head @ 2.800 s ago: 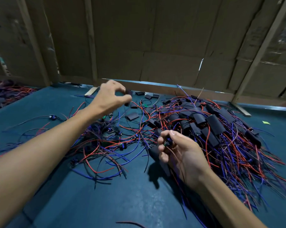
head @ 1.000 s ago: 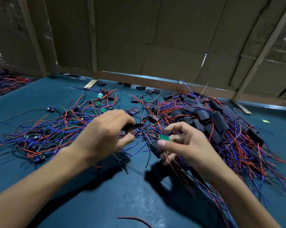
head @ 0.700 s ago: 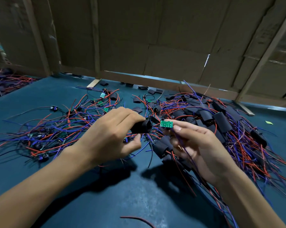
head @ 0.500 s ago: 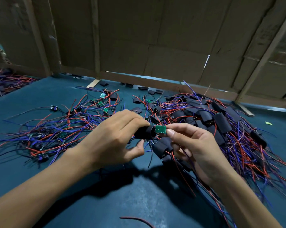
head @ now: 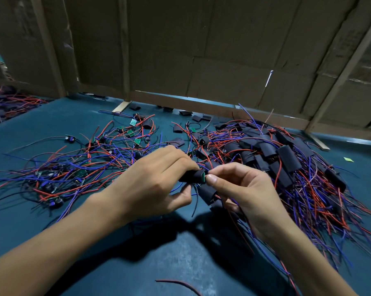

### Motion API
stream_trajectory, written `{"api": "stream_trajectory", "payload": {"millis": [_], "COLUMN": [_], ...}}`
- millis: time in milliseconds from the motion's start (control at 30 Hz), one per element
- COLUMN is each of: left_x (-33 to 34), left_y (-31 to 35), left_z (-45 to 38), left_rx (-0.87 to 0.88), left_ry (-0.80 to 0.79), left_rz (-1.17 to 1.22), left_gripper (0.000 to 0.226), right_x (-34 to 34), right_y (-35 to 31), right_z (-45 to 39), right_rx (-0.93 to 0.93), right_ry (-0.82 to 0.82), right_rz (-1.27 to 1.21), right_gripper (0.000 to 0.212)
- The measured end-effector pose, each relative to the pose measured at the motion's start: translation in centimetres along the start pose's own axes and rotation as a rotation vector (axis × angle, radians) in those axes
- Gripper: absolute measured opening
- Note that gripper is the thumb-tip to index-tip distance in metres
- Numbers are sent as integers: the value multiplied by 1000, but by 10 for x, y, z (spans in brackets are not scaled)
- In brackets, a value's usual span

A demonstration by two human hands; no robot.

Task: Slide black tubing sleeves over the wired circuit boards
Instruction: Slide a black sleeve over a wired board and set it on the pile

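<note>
Above the middle of the blue table, my left hand [head: 152, 180] grips a black tubing sleeve [head: 192, 176] between fingers and thumb. My right hand [head: 242, 189] pinches a small green circuit board [head: 203, 177] at the sleeve's open end; only a sliver of green shows outside the sleeve. Red and blue wires trail down from the right hand. To the right lies a heap of sleeved boards [head: 287, 161] with wires. To the left spreads a tangle of bare wired boards [head: 90, 165].
Loose empty sleeves [head: 198, 118] lie near the back edge of the blue table [head: 180, 259]. Cardboard walls on wooden frames [head: 201, 60] close off the back. A stray red wire [head: 178, 284] lies near the front. More wires [head: 9, 103] pile at the far left.
My left hand brought a sleeve from the back of the table to my right hand. The green board, fully visible before, has slid almost entirely into the sleeve.
</note>
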State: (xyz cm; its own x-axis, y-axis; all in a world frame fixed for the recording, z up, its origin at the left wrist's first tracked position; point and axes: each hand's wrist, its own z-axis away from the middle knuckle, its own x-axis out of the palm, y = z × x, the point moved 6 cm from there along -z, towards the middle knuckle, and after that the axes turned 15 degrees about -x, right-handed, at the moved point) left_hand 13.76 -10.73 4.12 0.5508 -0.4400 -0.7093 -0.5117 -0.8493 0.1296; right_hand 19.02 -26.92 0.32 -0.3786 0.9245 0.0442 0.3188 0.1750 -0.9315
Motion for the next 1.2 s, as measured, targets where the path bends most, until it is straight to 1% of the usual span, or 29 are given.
{"api": "stream_trajectory", "payload": {"millis": [100, 200, 300, 367, 433, 533, 567, 633, 667, 700, 733, 800, 833, 867, 900, 933, 967, 1000, 1067, 1100, 1133, 1200], "left_x": [2, 4, 4, 4, 5, 3, 2, 0, -1, -1, 0, 8, 17, 28, 42, 57, 71, 83, 104, 111, 115, 119], "left_y": [1, 1, 3, 3, 4, 6, 7, 3, -3, -12, -26, -62, -82, -103, -123, -140, -153, -162, -171, -172, -172, -172], "left_z": [0, 0, 0, 0, 0, -2, -3, -11, -17, -24, -32, -47, -55, -62, -68, -72, -74, -75, -74, -75, -76, -83], "left_rx": [14, 33, 55, 61, 58, 68, 87, 128, 128, 97, 35, -152, -249, -336, -413, -482, -534, -561, -567, -568, -579, -637], "left_ry": [11, 19, 24, 25, 24, 37, 39, 31, 27, 25, 23, -7, -45, -109, -199, -311, -428, -537, -705, -748, -758, -714], "left_rz": [7, -2, -4, -1, -5, -5, -7, -23, -18, 5, 40, 83, 61, 13, -48, -112, -174, -232, -303, -304, -281, -192], "left_gripper": [20, 18, 18, 19, 19, 21, 23, 31, 36, 40, 43, 48, 48, 49, 51, 55, 58, 60, 61, 60, 60, 61], "right_x": [1, 1, 1, 1, 1, 4, 4, -3, -10, -20, -32, -55, -67, -81, -96, -109, -119, -126, -130, -128, -126, -122], "right_y": [1, 1, -1, -3, -5, -9, -13, -23, -31, -43, -56, -79, -85, -89, -89, -85, -78, -69, -48, -43, -42, -46], "right_z": [1, 1, 1, 2, 3, 3, 3, 1, 2, 3, 6, 15, 18, 19, 18, 16, 11, 6, -3, -5, -5, -4], "right_rx": [6, 24, 4, -5, 10, 5, -35, -169, -266, -392, -537, -808, -888, -910, -879, -809, -707, -579, -325, -258, -235, -267], "right_ry": [40, 22, -2, 2, -9, -26, -4, 88, 152, 227, 313, 489, 581, 663, 726, 751, 731, 672, 534, 509, 510, 547], "right_rz": [29, 98, 132, 117, 68, 5, 21, 91, 174, 309, 485, 852, 999, 1108, 1196, 1274, 1343, 1396, 1427, 1403, 1375, 1378], "right_gripper": [26, 27, 10, 2, 4, 25, 26, 15, 11, 8, 7, 11, 15, 18, 19, 19, 18, 20, 36, 43, 48, 50]}}
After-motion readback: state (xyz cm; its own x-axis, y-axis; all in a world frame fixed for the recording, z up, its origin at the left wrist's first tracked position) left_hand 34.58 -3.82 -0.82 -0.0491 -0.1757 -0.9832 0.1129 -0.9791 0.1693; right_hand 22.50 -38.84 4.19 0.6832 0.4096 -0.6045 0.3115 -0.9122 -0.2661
